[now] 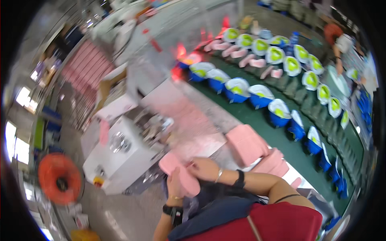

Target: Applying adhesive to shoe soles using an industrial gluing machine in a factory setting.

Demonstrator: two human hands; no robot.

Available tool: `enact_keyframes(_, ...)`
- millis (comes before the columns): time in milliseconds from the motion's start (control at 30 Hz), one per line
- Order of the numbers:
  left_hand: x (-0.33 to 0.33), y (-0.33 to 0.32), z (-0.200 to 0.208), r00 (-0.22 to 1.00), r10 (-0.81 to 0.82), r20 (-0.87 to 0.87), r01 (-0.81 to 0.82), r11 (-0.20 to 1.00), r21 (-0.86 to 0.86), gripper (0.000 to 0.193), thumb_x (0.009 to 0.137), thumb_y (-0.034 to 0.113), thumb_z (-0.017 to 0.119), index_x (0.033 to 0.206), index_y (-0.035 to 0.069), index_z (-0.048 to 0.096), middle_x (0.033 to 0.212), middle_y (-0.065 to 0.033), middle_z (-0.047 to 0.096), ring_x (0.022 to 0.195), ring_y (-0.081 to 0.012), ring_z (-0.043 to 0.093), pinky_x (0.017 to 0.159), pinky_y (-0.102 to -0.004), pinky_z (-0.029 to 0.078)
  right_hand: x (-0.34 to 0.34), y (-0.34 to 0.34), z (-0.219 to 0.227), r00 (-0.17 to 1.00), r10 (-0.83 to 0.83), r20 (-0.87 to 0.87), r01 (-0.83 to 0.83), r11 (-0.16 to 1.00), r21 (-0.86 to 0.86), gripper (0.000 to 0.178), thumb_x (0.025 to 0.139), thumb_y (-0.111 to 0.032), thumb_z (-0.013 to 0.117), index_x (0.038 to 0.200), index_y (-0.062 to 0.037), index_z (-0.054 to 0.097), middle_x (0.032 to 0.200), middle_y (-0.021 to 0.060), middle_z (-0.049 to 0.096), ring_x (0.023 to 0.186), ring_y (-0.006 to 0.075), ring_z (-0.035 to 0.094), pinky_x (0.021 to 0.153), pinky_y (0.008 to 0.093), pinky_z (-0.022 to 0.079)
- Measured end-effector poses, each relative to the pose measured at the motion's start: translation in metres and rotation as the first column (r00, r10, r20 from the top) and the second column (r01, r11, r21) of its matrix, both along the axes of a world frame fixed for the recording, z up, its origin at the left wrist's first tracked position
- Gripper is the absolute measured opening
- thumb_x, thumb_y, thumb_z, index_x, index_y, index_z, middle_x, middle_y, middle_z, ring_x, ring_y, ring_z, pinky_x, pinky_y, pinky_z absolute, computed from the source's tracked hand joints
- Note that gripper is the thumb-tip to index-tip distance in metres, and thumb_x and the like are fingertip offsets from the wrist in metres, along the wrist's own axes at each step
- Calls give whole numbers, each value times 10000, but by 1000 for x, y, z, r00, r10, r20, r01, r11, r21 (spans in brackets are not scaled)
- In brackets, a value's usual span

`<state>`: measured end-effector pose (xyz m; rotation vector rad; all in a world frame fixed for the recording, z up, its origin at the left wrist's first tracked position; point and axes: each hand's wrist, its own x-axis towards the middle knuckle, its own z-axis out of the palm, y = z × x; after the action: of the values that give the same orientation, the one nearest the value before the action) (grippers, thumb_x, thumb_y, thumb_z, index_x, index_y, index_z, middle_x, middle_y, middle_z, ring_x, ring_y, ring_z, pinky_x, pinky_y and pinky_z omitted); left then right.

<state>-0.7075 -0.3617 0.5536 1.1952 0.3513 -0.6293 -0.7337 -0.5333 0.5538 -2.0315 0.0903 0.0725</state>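
Note:
A pink insole [189, 183] is held in front of my body, tilted across it. My left hand [174, 185] is closed around its lower left side. Against the insole's right edge, my right hand [205, 168] has its fingers curled into a pinch; whether they grip the insole or some small piece is too blurred to tell. To the right of my hands, a stack of pink insoles [246, 144] lies on the bench, with another pink pile [270, 165] nearer to me.
A white machine [124, 146] stands at left, beside an open carton [114, 94]. Beyond the bench a green conveyor [237, 108] carries rows of blue-and-white shoe uppers [237, 89] and pink insoles [257, 63]. An orange fan [60, 178] is far left; a co-worker's arm [338, 60] reaches in far right.

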Motion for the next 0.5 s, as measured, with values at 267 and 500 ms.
enact_keyframes(267,-20,42,8,966,-159,-203,83,937,-340,404,925,275,412,1141,-47,526,1087,-235,617,934,-298,623,841,-396,519,120,-29,-57,960,-276,38,278,955,-99,377,789,-311,636,1022,-15,613,836,214,663,793,356,650,671,412,496)
enact_keyframes(500,-26,49,2,946,-159,-283,45,928,-370,421,938,242,390,1208,-67,484,1108,-243,609,986,-307,618,852,-397,524,174,-41,-41,951,-298,80,309,924,-225,361,778,-285,627,1025,-24,591,877,217,661,811,395,634,724,438,498)
